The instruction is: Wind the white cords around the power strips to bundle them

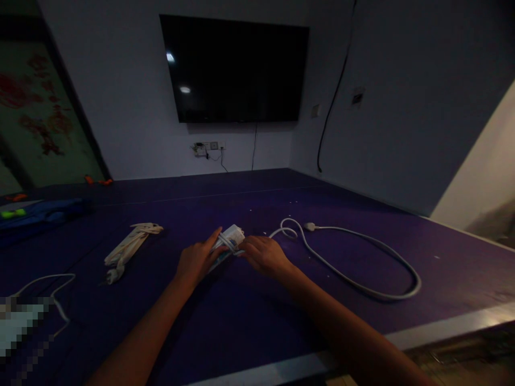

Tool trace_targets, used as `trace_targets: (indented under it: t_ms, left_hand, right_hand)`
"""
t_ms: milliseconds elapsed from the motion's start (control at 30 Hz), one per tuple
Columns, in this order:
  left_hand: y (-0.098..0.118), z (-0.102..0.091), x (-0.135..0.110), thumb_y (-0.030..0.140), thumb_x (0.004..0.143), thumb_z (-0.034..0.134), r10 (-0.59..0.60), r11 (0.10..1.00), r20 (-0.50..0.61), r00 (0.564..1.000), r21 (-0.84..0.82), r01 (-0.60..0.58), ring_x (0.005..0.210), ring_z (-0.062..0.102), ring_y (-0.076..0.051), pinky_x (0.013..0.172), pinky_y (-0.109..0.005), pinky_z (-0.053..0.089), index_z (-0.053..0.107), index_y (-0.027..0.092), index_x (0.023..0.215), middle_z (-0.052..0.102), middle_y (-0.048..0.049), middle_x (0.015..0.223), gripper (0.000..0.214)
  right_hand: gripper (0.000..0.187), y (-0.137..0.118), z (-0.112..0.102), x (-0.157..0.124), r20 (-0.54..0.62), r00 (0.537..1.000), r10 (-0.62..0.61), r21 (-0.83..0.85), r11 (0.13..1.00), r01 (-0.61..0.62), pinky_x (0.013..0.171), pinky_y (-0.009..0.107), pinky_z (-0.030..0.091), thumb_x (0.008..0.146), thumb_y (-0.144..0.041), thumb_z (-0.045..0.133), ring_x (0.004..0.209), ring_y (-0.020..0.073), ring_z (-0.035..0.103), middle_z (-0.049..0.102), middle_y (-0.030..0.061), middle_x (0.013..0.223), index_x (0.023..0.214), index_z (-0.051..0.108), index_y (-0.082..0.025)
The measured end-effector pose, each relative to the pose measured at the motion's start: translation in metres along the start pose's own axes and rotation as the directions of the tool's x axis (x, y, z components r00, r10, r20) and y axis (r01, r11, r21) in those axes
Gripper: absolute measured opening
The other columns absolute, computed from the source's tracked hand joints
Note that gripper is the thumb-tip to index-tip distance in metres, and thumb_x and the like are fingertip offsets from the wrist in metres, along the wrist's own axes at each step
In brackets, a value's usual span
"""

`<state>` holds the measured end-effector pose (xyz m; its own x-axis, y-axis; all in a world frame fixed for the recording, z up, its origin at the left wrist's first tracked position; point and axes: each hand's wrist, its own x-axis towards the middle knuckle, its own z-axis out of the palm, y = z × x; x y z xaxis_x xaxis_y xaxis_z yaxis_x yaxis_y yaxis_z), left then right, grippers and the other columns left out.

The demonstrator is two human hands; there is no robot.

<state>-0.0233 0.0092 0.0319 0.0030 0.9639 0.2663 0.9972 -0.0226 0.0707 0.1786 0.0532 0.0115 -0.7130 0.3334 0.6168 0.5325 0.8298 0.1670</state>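
In the middle of the purple surface, my left hand (197, 261) is closed around a white power strip (234, 234), thumb and fingers on its sides. Turns of white cord lie across the strip. My right hand (263, 253) pinches the cord against the strip's right side; its fingertips are partly hidden. From there the loose cord (414, 276) runs right, makes a small loop, then a wide one, and ends at a plug (309, 227). Left of my hands lies another power strip (131, 245), wrapped in its own cord, its plug (115, 274) toward me.
The purple surface (249, 327) has a pale front edge. A thin white cable (60, 276) and a blurred pale object (22, 321) lie at the left, with blue cloth (44, 212) beyond. A television (239, 72) hangs above wall sockets (214, 145). A black cable (336, 102) hangs at the right.
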Motion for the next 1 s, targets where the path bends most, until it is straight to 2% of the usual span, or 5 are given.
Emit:
trace_targets:
  t_ms: [300,500,700,867,1000]
  left_hand:
    - [0.0,0.003,0.0,0.056,0.087,0.032,0.257,0.962,0.123,0.958,0.062,-0.266,0.084,0.066,-0.026,0.07,-0.03,0.044,0.032,0.033,0.139,0.069,-0.0111,0.091,0.057]
    - [0.004,-0.002,-0.008,0.08,0.06,0.047,0.373,0.923,0.141,0.917,0.044,-0.383,0.082,0.065,-0.03,0.07,-0.033,0.045,0.045,0.024,0.132,0.069,-0.0119,0.09,0.091]
    - [0.007,0.005,-0.008,0.083,0.061,0.039,0.342,0.923,0.118,0.932,0.145,-0.357,0.086,0.064,-0.03,0.071,-0.036,0.045,0.032,0.018,0.139,0.067,-0.0139,0.097,0.102]
    - [0.009,0.009,-0.01,0.082,0.064,0.036,0.341,0.932,0.019,0.94,0.124,-0.34,0.088,0.063,-0.029,0.074,-0.038,0.045,0.046,0.016,0.129,0.065,-0.0148,0.105,0.093]
    - [0.009,0.009,-0.01,0.082,0.065,0.035,0.358,0.928,0.023,0.933,0.102,-0.358,0.08,0.064,-0.027,0.069,-0.036,0.045,0.059,0.018,0.107,0.067,-0.0104,0.092,0.08]
  right_hand:
    - [0.042,0.003,-0.002,0.001,-0.003,0.998,0.069,0.255,0.965,-0.066,0.075,0.027,0.047,0.079,-0.043,0.062,0.092,0.0185,0.062,0.065,0.0095,0.105,0.113,0.059,-0.019]
    - [0.049,0.007,0.004,0.002,0.04,0.996,0.077,0.442,0.893,-0.087,0.086,0.029,0.044,0.067,-0.042,0.072,0.103,0.0202,0.06,0.063,0.0073,0.118,0.112,0.063,-0.023]
    - [0.043,0.005,0.007,0.003,0.086,0.99,0.112,0.411,0.901,-0.137,0.076,0.028,0.044,0.068,-0.039,0.073,0.087,0.0192,0.064,0.07,0.005,0.103,0.108,0.066,-0.025]
    - [0.037,0.002,0.005,0.004,0.101,0.982,0.16,0.341,0.922,-0.185,0.069,0.027,0.043,0.067,-0.039,0.074,0.078,0.0192,0.063,0.072,0.0046,0.094,0.101,0.07,-0.025]
    - [0.046,0.003,0.004,0.005,0.114,0.979,0.169,0.424,0.883,-0.202,0.071,0.027,0.043,0.06,-0.043,0.077,0.081,0.0198,0.064,0.072,0.005,0.093,0.101,0.07,-0.024]
